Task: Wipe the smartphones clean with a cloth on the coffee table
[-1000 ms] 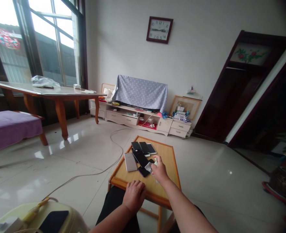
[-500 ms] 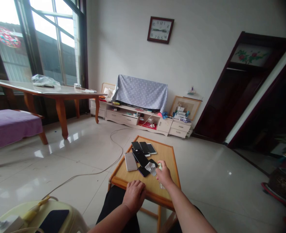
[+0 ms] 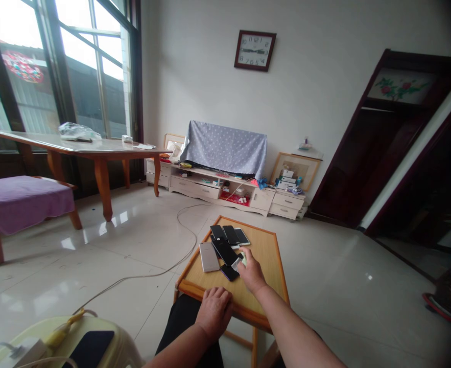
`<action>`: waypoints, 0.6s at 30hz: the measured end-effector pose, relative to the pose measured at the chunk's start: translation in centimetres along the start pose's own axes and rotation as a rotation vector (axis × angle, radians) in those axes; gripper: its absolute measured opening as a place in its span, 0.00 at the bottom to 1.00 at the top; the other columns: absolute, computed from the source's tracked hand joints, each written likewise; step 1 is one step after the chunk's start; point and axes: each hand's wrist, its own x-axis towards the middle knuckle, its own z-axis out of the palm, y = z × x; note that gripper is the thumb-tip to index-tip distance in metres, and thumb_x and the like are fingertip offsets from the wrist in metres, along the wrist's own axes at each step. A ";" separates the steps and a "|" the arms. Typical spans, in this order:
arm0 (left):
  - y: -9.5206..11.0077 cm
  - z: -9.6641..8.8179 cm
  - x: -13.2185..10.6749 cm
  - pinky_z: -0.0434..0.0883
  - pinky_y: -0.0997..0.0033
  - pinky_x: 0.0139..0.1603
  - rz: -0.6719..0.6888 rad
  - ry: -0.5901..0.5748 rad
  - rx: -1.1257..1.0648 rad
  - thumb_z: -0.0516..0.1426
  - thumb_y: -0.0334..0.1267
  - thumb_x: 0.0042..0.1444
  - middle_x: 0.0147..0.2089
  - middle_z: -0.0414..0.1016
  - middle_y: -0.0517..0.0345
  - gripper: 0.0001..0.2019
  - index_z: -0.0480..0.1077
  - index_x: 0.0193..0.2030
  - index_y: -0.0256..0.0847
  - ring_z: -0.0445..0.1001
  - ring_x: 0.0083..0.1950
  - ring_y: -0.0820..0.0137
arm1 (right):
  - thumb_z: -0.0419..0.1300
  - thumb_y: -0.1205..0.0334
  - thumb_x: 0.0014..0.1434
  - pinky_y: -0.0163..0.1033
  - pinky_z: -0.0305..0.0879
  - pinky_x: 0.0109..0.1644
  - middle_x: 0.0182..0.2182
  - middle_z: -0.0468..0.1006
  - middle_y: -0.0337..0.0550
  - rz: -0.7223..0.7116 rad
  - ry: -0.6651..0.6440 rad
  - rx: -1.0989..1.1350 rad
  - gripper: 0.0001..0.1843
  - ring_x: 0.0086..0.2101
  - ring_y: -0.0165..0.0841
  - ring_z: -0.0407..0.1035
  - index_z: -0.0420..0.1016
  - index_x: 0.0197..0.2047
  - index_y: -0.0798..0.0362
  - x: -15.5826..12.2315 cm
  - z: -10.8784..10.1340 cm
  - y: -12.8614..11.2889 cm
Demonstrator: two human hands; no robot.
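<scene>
My right hand [image 3: 251, 272] is closed around a small spray bottle [image 3: 244, 257]; its pale green pump head shows at the fingers and the palm hides most of the body. Just left of it lies a crumpled white tissue [image 3: 236, 265], partly covered. Several phones lie in a loose cluster on the small wooden table [image 3: 264, 245]: a long black phone [image 3: 224, 250] in the middle, a silver one [image 3: 209, 257] at left, a dark one [image 3: 229, 273] nearest me. My left hand [image 3: 214, 308] rests at the table's front edge, fingers laid over it, holding nothing visible.
At lower left a pale yellow stool or box [image 3: 121, 337] carries a dark phone [image 3: 91, 348] and a power strip [image 3: 29, 352]. A cable [image 3: 152, 273] runs across the tiled floor. A low white cabinet [image 3: 261, 200] stands by the far wall, with a larger table [image 3: 110, 146] at left.
My right hand with the spray bottle has shifted left over the tissue and phones, and covers more of the tissue. The view has shifted slightly. My left hand stays at the table edge.
</scene>
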 end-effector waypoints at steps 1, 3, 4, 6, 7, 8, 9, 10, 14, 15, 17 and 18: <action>0.0 -0.1 -0.1 0.58 0.63 0.50 0.005 -0.003 0.000 0.51 0.39 0.63 0.44 0.71 0.57 0.05 0.67 0.41 0.47 0.65 0.48 0.65 | 0.56 0.59 0.52 0.36 0.64 0.39 0.34 0.77 0.35 -0.012 0.000 -0.003 0.21 0.32 0.34 0.70 0.71 0.51 0.43 -0.4 0.0 -0.1; 0.0 -0.2 -0.3 0.58 0.62 0.51 0.016 -0.007 -0.002 0.50 0.39 0.63 0.44 0.71 0.57 0.06 0.67 0.42 0.48 0.65 0.48 0.65 | 0.56 0.58 0.53 0.36 0.64 0.38 0.33 0.77 0.36 -0.009 0.005 -0.004 0.19 0.31 0.34 0.69 0.71 0.49 0.44 -1.3 -0.1 0.0; 0.0 -0.3 -0.4 0.58 0.62 0.52 0.022 -0.009 -0.004 0.50 0.39 0.63 0.44 0.71 0.57 0.06 0.67 0.42 0.48 0.65 0.49 0.65 | 0.56 0.57 0.53 0.37 0.64 0.36 0.32 0.77 0.36 0.004 0.011 -0.002 0.18 0.30 0.34 0.69 0.71 0.48 0.45 -1.8 -0.3 0.3; -0.1 -0.4 -0.6 0.58 0.62 0.52 0.029 -0.011 -0.010 0.50 0.39 0.63 0.45 0.71 0.57 0.06 0.68 0.43 0.48 0.66 0.49 0.65 | 0.55 0.56 0.54 0.36 0.64 0.33 0.30 0.76 0.36 0.041 0.032 0.007 0.19 0.28 0.34 0.69 0.70 0.49 0.46 -2.8 -0.9 0.9; -0.2 -0.4 -0.7 0.58 0.62 0.53 0.031 -0.010 -0.013 0.50 0.39 0.63 0.45 0.71 0.57 0.06 0.67 0.43 0.48 0.66 0.49 0.65 | 0.54 0.55 0.54 0.36 0.64 0.32 0.29 0.76 0.36 0.060 0.044 0.013 0.20 0.27 0.34 0.69 0.69 0.51 0.46 -3.2 -1.1 1.3; -0.2 -0.4 -0.7 0.58 0.62 0.53 0.033 -0.009 -0.015 0.51 0.39 0.63 0.45 0.71 0.57 0.06 0.67 0.43 0.48 0.65 0.49 0.65 | 0.54 0.55 0.54 0.36 0.64 0.30 0.29 0.75 0.36 0.079 0.056 0.019 0.22 0.26 0.34 0.69 0.68 0.52 0.47 -3.6 -1.4 1.7; -0.2 -0.4 -0.7 0.58 0.62 0.53 0.033 -0.008 -0.017 0.51 0.40 0.63 0.45 0.71 0.57 0.05 0.67 0.43 0.48 0.65 0.49 0.65 | 0.54 0.54 0.53 0.36 0.64 0.29 0.28 0.75 0.35 0.096 0.067 0.025 0.22 0.25 0.34 0.68 0.67 0.53 0.47 -4.0 -1.7 2.0; -0.3 -0.4 -0.7 0.58 0.62 0.53 0.034 -0.008 -0.018 0.51 0.40 0.63 0.45 0.71 0.57 0.05 0.67 0.42 0.48 0.65 0.49 0.65 | 0.54 0.54 0.53 0.37 0.63 0.28 0.27 0.74 0.34 0.113 0.076 0.030 0.23 0.23 0.34 0.67 0.67 0.53 0.47 -4.3 -1.9 2.3; -0.3 -0.2 -0.7 0.58 0.62 0.52 0.033 -0.007 -0.017 0.51 0.40 0.63 0.45 0.70 0.57 0.05 0.67 0.42 0.47 0.65 0.49 0.65 | 0.53 0.53 0.53 0.36 0.62 0.23 0.23 0.72 0.32 0.165 0.097 0.055 0.22 0.19 0.32 0.65 0.67 0.51 0.49 -4.5 -2.4 2.9; -0.2 -0.2 -0.7 0.58 0.62 0.52 0.033 -0.008 -0.016 0.51 0.40 0.63 0.45 0.70 0.57 0.06 0.67 0.42 0.47 0.65 0.49 0.65 | 0.53 0.54 0.53 0.36 0.62 0.23 0.24 0.72 0.33 0.168 0.098 0.061 0.22 0.18 0.32 0.65 0.67 0.51 0.49 -4.3 -2.3 2.9; -0.2 -0.2 -0.7 0.58 0.62 0.53 0.035 -0.010 -0.013 0.50 0.40 0.63 0.45 0.70 0.56 0.06 0.67 0.42 0.47 0.65 0.49 0.64 | 0.53 0.55 0.54 0.35 0.62 0.24 0.25 0.72 0.33 0.162 0.098 0.066 0.23 0.19 0.31 0.65 0.66 0.53 0.49 -3.8 -2.0 2.7; -0.1 -0.2 -0.7 0.58 0.62 0.53 0.037 -0.012 -0.011 0.50 0.40 0.63 0.46 0.70 0.56 0.06 0.67 0.43 0.47 0.65 0.49 0.64 | 0.53 0.55 0.54 0.35 0.62 0.24 0.25 0.73 0.33 0.154 0.098 0.066 0.23 0.19 0.31 0.66 0.66 0.53 0.49 -3.5 -1.8 2.6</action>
